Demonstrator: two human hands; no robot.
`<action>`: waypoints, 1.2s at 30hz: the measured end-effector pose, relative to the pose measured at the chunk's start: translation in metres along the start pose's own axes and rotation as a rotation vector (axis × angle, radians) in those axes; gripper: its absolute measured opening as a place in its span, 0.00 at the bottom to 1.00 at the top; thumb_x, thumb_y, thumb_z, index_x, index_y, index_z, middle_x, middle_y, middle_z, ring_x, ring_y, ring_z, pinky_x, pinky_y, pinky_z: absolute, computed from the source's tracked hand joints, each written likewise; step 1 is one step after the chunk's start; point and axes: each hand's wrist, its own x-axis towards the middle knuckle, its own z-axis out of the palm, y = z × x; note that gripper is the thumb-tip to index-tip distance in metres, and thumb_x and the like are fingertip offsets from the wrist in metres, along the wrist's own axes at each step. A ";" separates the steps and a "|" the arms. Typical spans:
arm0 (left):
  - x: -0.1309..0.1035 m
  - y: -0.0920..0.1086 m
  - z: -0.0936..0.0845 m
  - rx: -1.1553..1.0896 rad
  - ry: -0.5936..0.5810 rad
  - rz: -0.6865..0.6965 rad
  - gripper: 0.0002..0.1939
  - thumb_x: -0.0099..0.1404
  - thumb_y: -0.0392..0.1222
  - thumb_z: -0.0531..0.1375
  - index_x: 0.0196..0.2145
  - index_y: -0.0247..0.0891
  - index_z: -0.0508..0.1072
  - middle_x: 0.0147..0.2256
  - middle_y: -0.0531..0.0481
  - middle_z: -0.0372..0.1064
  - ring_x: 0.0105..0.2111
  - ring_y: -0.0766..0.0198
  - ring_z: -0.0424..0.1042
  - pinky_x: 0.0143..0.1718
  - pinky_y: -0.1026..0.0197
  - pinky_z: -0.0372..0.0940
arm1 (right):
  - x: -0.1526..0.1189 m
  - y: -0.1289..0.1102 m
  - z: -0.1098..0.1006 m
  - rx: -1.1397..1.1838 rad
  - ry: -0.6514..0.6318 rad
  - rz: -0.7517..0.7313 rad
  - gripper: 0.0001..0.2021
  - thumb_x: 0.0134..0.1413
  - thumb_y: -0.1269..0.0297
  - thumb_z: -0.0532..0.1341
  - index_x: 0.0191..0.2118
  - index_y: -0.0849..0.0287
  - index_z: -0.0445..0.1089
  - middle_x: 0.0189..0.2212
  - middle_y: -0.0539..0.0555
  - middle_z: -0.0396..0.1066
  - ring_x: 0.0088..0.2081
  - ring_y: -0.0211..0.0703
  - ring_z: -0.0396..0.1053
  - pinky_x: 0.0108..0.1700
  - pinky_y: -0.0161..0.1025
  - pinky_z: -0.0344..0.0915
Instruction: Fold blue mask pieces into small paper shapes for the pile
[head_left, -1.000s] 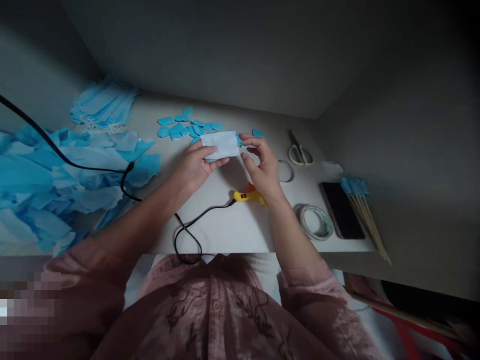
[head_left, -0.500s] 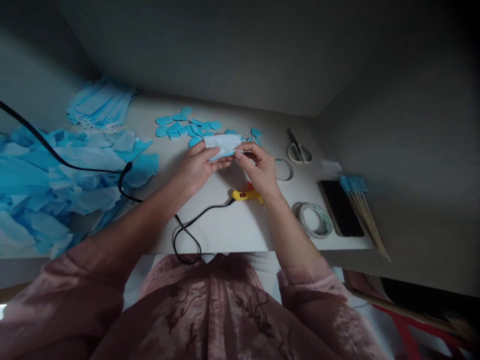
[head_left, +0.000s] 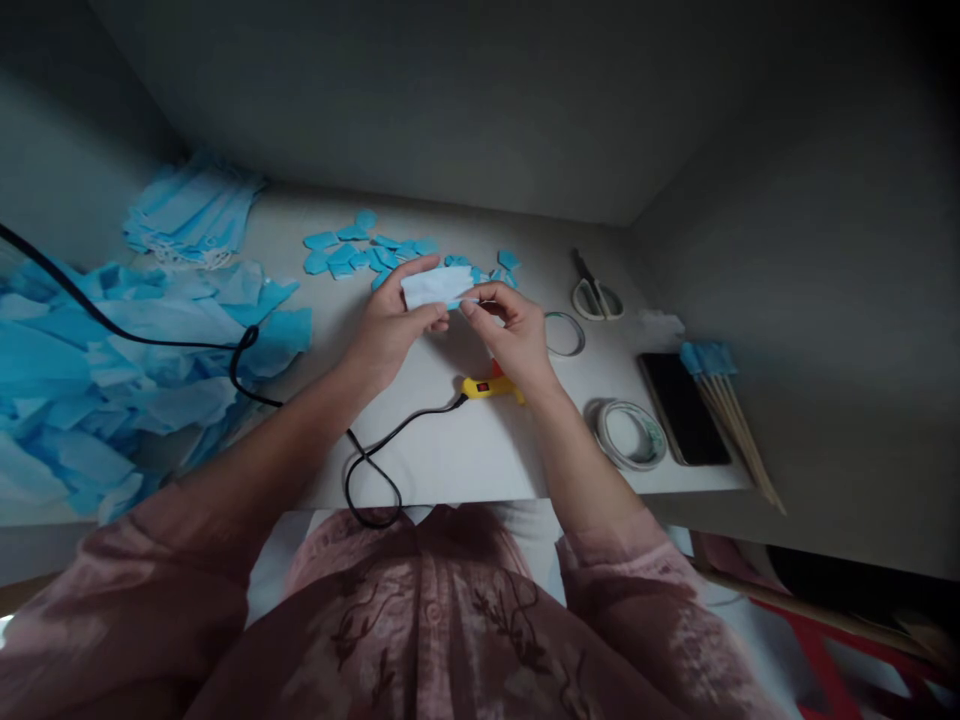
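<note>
Above the middle of the white table, my left hand [head_left: 390, 322] holds the left part of a folded white and light blue cloth piece [head_left: 436, 286], its thumb along the lower edge. The thumb and fingertips of my right hand [head_left: 514, 332] pinch the same piece at its right end. Several small folded blue pieces [head_left: 341, 255] lie on the table behind my hands. A yellow glue gun [head_left: 487, 387] with a black cord rests below my right hand, which partly hides it.
At left are a heap of blue and white cloth [head_left: 112, 370] and stacked masks [head_left: 196, 210]. To the right lie scissors [head_left: 594, 290], tape rolls [head_left: 631, 436], a black phone [head_left: 686, 410] and blue-tipped sticks [head_left: 731, 420]. Walls stand behind and at right.
The cloth piece looks narrower, with its lower edge turned up more. My left thumb has moved right along that edge, and both hands have shifted slightly left.
</note>
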 end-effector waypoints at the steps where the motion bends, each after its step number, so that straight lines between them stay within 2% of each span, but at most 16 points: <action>1: 0.001 -0.001 0.000 0.009 0.013 0.015 0.29 0.54 0.28 0.67 0.53 0.43 0.75 0.48 0.48 0.76 0.40 0.63 0.76 0.44 0.61 0.72 | 0.000 0.001 0.001 0.018 0.002 0.002 0.09 0.60 0.53 0.66 0.37 0.53 0.75 0.37 0.51 0.78 0.42 0.42 0.74 0.50 0.42 0.71; 3: 0.002 -0.004 -0.002 0.030 0.027 0.052 0.28 0.54 0.28 0.67 0.53 0.42 0.75 0.49 0.47 0.76 0.41 0.63 0.76 0.43 0.62 0.73 | 0.000 0.006 0.001 0.077 0.004 0.014 0.14 0.58 0.52 0.68 0.47 0.51 0.75 0.38 0.50 0.78 0.42 0.42 0.74 0.50 0.42 0.72; 5: 0.003 -0.006 -0.003 0.052 0.024 0.079 0.28 0.54 0.27 0.66 0.53 0.42 0.76 0.49 0.48 0.77 0.42 0.62 0.77 0.42 0.62 0.73 | 0.002 0.011 0.001 0.136 -0.005 0.037 0.26 0.56 0.49 0.71 0.58 0.48 0.71 0.39 0.50 0.77 0.41 0.43 0.74 0.49 0.43 0.73; 7: 0.002 -0.005 -0.003 0.065 0.015 0.083 0.28 0.54 0.27 0.66 0.53 0.42 0.76 0.47 0.48 0.77 0.45 0.59 0.77 0.44 0.62 0.73 | 0.004 0.016 0.000 0.165 -0.037 0.081 0.34 0.53 0.46 0.72 0.64 0.46 0.67 0.39 0.50 0.78 0.41 0.44 0.75 0.48 0.44 0.74; 10: -0.001 0.000 0.000 0.065 0.015 0.070 0.28 0.54 0.25 0.66 0.52 0.43 0.78 0.49 0.48 0.76 0.50 0.56 0.76 0.47 0.60 0.74 | 0.005 0.017 -0.002 0.204 -0.110 0.165 0.35 0.49 0.44 0.74 0.62 0.46 0.71 0.39 0.50 0.79 0.41 0.44 0.75 0.48 0.45 0.74; 13: -0.004 0.006 0.004 0.026 0.036 0.053 0.30 0.54 0.23 0.65 0.53 0.44 0.77 0.50 0.48 0.75 0.55 0.54 0.74 0.50 0.59 0.73 | 0.003 0.012 -0.002 0.252 -0.160 0.195 0.28 0.48 0.44 0.74 0.54 0.49 0.77 0.43 0.51 0.80 0.45 0.45 0.75 0.51 0.45 0.73; 17: -0.001 0.005 0.002 -0.061 0.024 0.077 0.31 0.59 0.28 0.67 0.59 0.48 0.73 0.48 0.50 0.75 0.56 0.55 0.74 0.52 0.59 0.71 | 0.001 0.006 -0.001 0.294 -0.100 0.190 0.22 0.49 0.49 0.74 0.50 0.50 0.79 0.44 0.50 0.80 0.45 0.44 0.75 0.51 0.43 0.74; 19: 0.001 0.001 0.000 -0.071 -0.062 0.050 0.23 0.61 0.36 0.69 0.54 0.44 0.75 0.46 0.48 0.76 0.53 0.55 0.76 0.51 0.58 0.70 | 0.001 0.007 0.000 0.325 -0.051 0.180 0.22 0.48 0.50 0.74 0.49 0.50 0.78 0.45 0.50 0.80 0.46 0.44 0.75 0.52 0.43 0.75; 21: 0.002 -0.005 -0.002 -0.057 -0.167 -0.008 0.17 0.61 0.45 0.72 0.45 0.39 0.77 0.44 0.45 0.78 0.50 0.55 0.77 0.49 0.58 0.70 | 0.001 0.009 0.001 0.341 -0.026 0.170 0.23 0.48 0.49 0.74 0.50 0.51 0.78 0.47 0.50 0.79 0.49 0.44 0.75 0.53 0.43 0.75; 24: 0.001 -0.011 -0.004 -0.026 -0.220 -0.032 0.19 0.59 0.54 0.73 0.37 0.36 0.77 0.39 0.44 0.79 0.46 0.55 0.78 0.46 0.57 0.69 | 0.001 0.014 0.002 0.321 -0.036 0.153 0.23 0.51 0.49 0.73 0.51 0.51 0.76 0.46 0.51 0.78 0.48 0.45 0.75 0.54 0.44 0.75; 29: 0.002 -0.007 -0.005 -0.008 -0.125 -0.016 0.18 0.59 0.52 0.73 0.35 0.35 0.78 0.36 0.44 0.80 0.43 0.55 0.79 0.46 0.55 0.68 | 0.001 0.019 0.001 0.138 -0.082 0.083 0.25 0.58 0.46 0.68 0.58 0.49 0.74 0.48 0.53 0.77 0.46 0.46 0.74 0.50 0.47 0.76; 32: 0.004 -0.002 -0.007 -0.049 -0.058 -0.034 0.16 0.59 0.49 0.73 0.37 0.35 0.77 0.36 0.45 0.80 0.41 0.57 0.80 0.44 0.56 0.68 | 0.001 0.016 -0.007 -0.023 -0.026 -0.067 0.24 0.64 0.49 0.62 0.63 0.47 0.70 0.55 0.55 0.75 0.54 0.49 0.72 0.54 0.49 0.75; 36: 0.005 0.001 -0.007 -0.077 -0.019 -0.071 0.14 0.61 0.47 0.71 0.37 0.34 0.76 0.33 0.46 0.79 0.36 0.60 0.79 0.44 0.57 0.69 | 0.002 0.010 -0.016 -0.283 -0.027 -0.295 0.24 0.66 0.56 0.59 0.66 0.45 0.66 0.66 0.55 0.67 0.67 0.56 0.63 0.65 0.60 0.67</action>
